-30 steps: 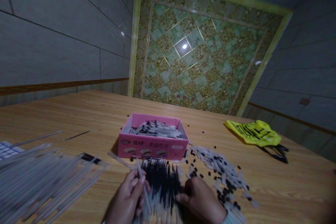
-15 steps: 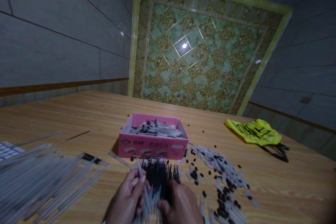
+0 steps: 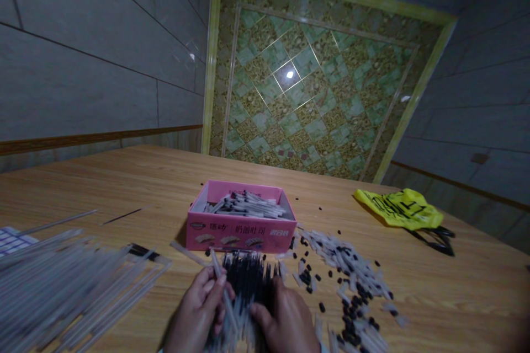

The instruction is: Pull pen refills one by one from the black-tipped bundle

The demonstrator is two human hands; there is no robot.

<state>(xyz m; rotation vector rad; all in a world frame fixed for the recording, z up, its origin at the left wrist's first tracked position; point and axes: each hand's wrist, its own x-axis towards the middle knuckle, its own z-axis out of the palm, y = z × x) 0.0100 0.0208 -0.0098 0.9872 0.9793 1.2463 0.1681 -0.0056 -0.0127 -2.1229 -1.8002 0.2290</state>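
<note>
My left hand (image 3: 201,309) is closed around a thin translucent tube (image 3: 222,287) that tilts up toward the box, pinched between thumb and fingers. In front of me lies a dense bundle of slim sticks with black upper parts and clear lower parts, like pen refills (image 3: 246,278). My right hand (image 3: 287,311) rests on the bundle's right side, thumb and index finger apart; its other fingertips are hidden. Just beyond the bundle stands a pink cardboard box (image 3: 242,237), holding many short whitish tubes with dark ends (image 3: 248,204).
Long clear tubes (image 3: 70,281) lie heaped at the left, near a checked cloth (image 3: 14,240). To the right are scattered short clear pieces (image 3: 348,256) and small black caps (image 3: 351,314). A yellow bag (image 3: 399,208) with black straps (image 3: 433,240) lies farther right on the wooden table (image 3: 136,176).
My right thumb has lifted slightly away and the right hand has shifted a little over the bundle. The left hand still holds its tube, nudged slightly left.
</note>
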